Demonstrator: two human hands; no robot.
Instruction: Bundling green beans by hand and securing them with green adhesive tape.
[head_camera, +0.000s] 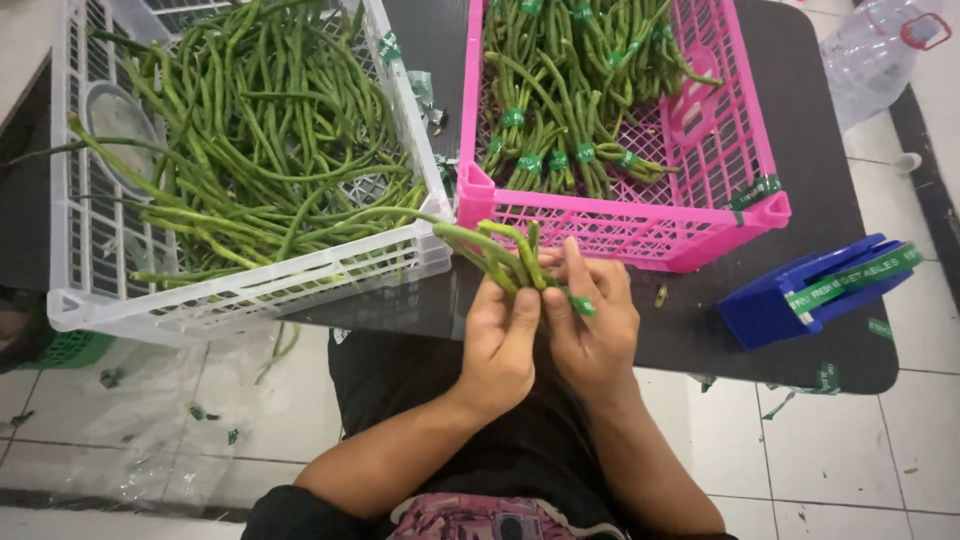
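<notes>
At the dark table (700, 330) edge, left hand (500, 345) and right hand (592, 325) both close around a light, limp bean bundle (500, 255), probably best gripped near its taped ends.

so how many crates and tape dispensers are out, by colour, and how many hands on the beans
white crate, loose long beans: 1
pink crate, taped bean bundles: 1
blue tape dispenser with green tape: 1
hands on the bean bundle, left hand and right hand: 2
total: 5
</notes>
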